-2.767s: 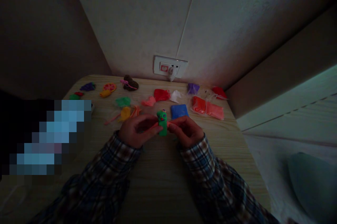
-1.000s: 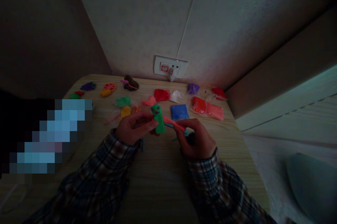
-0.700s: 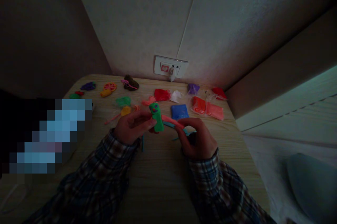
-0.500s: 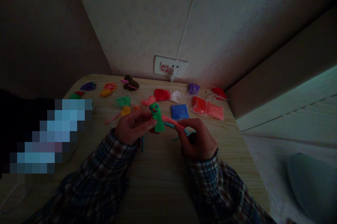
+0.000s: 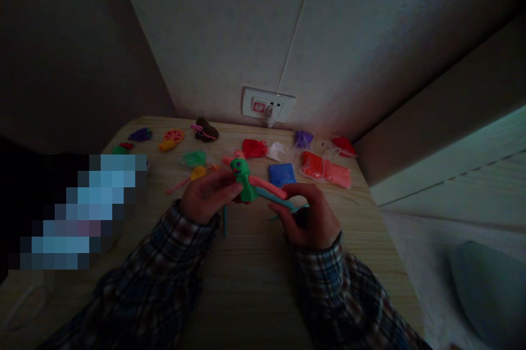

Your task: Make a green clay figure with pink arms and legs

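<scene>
Thumb and fingers of the left hand grasp a green figure from its left side, between the two hands and over the middle of the table. The figure leans slightly left, and dark eyes show on its head. A pink strip juts from its right side and slants nearer toward the right hand. Thumb and forefinger of that hand stand apart, the forefinger at the strip's end; I cannot tell whether it grips the strip. A blue tool shows just under the strip, partly hidden by the right hand. A blue stick lies just right of the left sleeve; both sleeves are plaid.

Far of the hands, a blue packet lies right of the figure, with an orange packet and a pink packet farther right. Nearer the wall are a red packet, a white packet and a purple packet. On the far left sit a brown model, an orange wheel and a purple piece. A socket is set in the wall.
</scene>
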A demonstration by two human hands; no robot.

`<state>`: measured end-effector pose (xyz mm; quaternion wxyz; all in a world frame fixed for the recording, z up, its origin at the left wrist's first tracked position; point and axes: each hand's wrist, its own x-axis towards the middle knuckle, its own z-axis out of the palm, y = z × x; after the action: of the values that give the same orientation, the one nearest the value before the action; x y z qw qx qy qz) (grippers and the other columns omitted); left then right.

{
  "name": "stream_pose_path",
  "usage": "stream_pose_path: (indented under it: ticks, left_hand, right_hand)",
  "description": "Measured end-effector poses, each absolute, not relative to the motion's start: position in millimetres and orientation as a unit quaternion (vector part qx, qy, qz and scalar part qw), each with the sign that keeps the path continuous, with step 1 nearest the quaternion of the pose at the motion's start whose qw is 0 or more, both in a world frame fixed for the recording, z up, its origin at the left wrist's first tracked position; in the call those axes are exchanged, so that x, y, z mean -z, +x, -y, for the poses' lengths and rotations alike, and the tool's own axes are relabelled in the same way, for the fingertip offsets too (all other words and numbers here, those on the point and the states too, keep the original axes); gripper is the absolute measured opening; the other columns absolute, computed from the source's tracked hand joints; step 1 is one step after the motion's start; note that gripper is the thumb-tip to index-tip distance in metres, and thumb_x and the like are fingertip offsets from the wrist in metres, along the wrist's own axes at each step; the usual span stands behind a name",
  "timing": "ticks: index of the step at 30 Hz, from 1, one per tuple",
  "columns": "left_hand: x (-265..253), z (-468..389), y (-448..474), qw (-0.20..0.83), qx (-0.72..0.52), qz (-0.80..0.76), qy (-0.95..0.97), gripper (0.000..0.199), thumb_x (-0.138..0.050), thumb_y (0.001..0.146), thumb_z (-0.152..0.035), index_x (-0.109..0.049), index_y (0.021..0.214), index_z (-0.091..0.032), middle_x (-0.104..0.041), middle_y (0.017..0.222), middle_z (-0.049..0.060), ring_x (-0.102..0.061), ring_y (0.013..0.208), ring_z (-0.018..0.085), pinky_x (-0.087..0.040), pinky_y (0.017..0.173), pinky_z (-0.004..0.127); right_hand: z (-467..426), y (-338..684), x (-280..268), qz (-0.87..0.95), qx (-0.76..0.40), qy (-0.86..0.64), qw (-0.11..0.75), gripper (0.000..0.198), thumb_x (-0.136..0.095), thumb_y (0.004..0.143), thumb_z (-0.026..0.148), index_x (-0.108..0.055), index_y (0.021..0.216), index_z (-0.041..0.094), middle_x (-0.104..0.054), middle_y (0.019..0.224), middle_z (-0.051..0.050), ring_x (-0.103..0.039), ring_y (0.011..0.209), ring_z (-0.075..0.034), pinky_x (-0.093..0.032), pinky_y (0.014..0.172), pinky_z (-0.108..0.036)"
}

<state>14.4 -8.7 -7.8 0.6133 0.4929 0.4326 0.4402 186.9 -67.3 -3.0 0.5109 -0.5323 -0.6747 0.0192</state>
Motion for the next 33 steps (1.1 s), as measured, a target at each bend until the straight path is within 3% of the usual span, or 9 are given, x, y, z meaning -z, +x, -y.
stream_pose_path:
  ticks: [5,8,11,15,22,27,33]
  left_hand:
    - [15,8,13,0.636,-0.489,-0.392,0.451,0.025,-0.074,0.068,-0.03,-0.072,0.092,-0.023,-0.075,0.098,0.003,-0.068,0.101,0.025,-0.055,0.088,0.036]
    - [16,8,12,0.641,-0.493,-0.358,0.467,0.023,-0.075,0.071,-0.03,-0.073,0.092,-0.023,-0.075,0.098,0.002,-0.068,0.1,0.023,-0.053,0.091,0.034]
    - [13,6,9,0.625,-0.465,-0.339,0.528,0.021,-0.073,0.074,-0.031,-0.073,0.093,-0.023,-0.075,0.099,0.003,-0.068,0.098,0.023,-0.052,0.094,0.036]
    - [10,5,4,0.59,-0.441,-0.335,0.587,0.022,-0.071,0.077,-0.029,-0.072,0.097,-0.022,-0.073,0.109,0.005,-0.067,0.103,0.025,-0.053,0.093,0.035]
    - [15,13,12,0.524,-0.505,-0.306,0.614,0.031,-0.066,0.081,-0.024,-0.064,0.112,-0.029,-0.069,0.117,0.003,-0.066,0.106,0.023,-0.053,0.092,0.036]
    - [15,14,15,0.491,-0.509,-0.291,0.645,0.04,-0.073,0.074,-0.024,-0.063,0.112,-0.029,-0.067,0.115,0.004,-0.064,0.108,0.027,-0.052,0.093,0.041]
    - [8,14,14,0.493,-0.512,-0.332,0.621,0.034,-0.075,0.071,-0.022,-0.064,0.102,-0.024,-0.07,0.106,0.004,-0.067,0.098,0.025,-0.054,0.088,0.041]
  right_hand:
    - [62,189,7,0.658,-0.17,-0.501,0.535,0.039,-0.046,0.09,0.055,-0.061,0.097,0.02,-0.07,0.083,-0.007,-0.067,0.077,-0.021,-0.055,0.07,-0.037]
    - [57,187,10,0.612,-0.355,-0.462,0.534,0.054,-0.031,0.093,0.062,-0.065,0.085,0.02,-0.069,0.069,-0.004,-0.067,0.069,-0.019,-0.054,0.066,-0.034]
    - [54,186,11,0.574,-0.462,-0.427,0.523,0.052,-0.04,0.088,0.064,-0.065,0.075,0.021,-0.065,0.06,-0.001,-0.063,0.058,-0.017,-0.052,0.058,-0.03]
    - [55,184,9,0.566,-0.506,-0.404,0.51,0.04,-0.06,0.081,0.059,-0.062,0.069,0.021,-0.061,0.056,0.002,-0.057,0.052,-0.014,-0.048,0.052,-0.026]
    - [58,181,5,0.552,-0.559,-0.384,0.486,0.036,-0.063,0.08,0.054,-0.059,0.069,0.021,-0.062,0.058,0.002,-0.058,0.055,-0.014,-0.05,0.058,-0.027]
    - [55,186,9,0.58,-0.578,-0.346,0.458,0.027,-0.062,0.084,0.045,-0.06,0.075,0.02,-0.063,0.063,0.001,-0.059,0.06,-0.014,-0.049,0.062,-0.027]
    - [55,186,14,0.593,-0.523,-0.38,0.48,0.041,-0.052,0.085,0.058,-0.061,0.076,0.02,-0.061,0.063,-0.001,-0.056,0.057,-0.015,-0.046,0.055,-0.027]
